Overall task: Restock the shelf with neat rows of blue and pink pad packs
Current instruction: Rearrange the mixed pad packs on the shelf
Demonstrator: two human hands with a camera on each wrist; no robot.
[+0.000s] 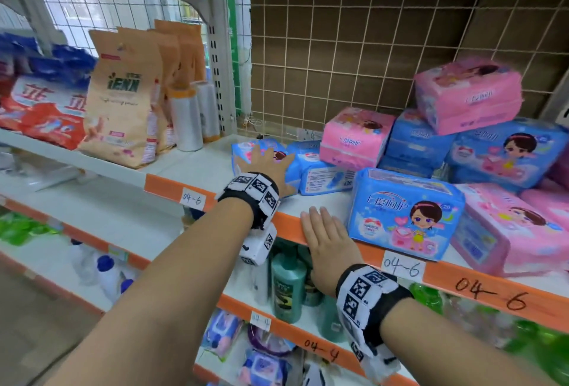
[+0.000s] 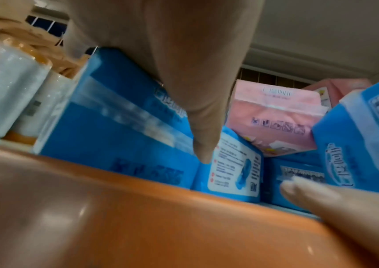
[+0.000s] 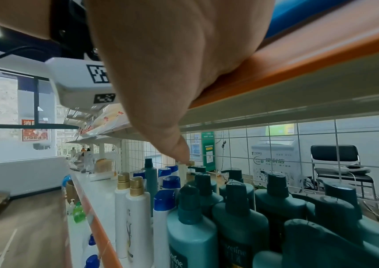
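Observation:
My left hand [image 1: 264, 167] lies flat with spread fingers on top of a blue pad pack [image 1: 243, 150] at the left end of the pile. In the left wrist view its thumb [image 2: 197, 127] runs down that blue pack's [image 2: 119, 130] side. My right hand [image 1: 326, 241] rests flat, fingers straight, on the orange shelf edge [image 1: 462, 281] and holds nothing. Right of it stands a front blue pack [image 1: 403, 216]. Pink packs [image 1: 354, 136] [image 1: 468, 93] [image 1: 508, 231] and other blue packs [image 1: 505, 154] lie jumbled and stacked behind.
Brown paper bags [image 1: 123, 99] and white plastic rolls [image 1: 184, 120] stand left of the pads, with bare shelf between. A wire grid [image 1: 369, 46] backs the shelf. Teal and white pump bottles [image 3: 236, 217] fill the shelf below, under my right hand.

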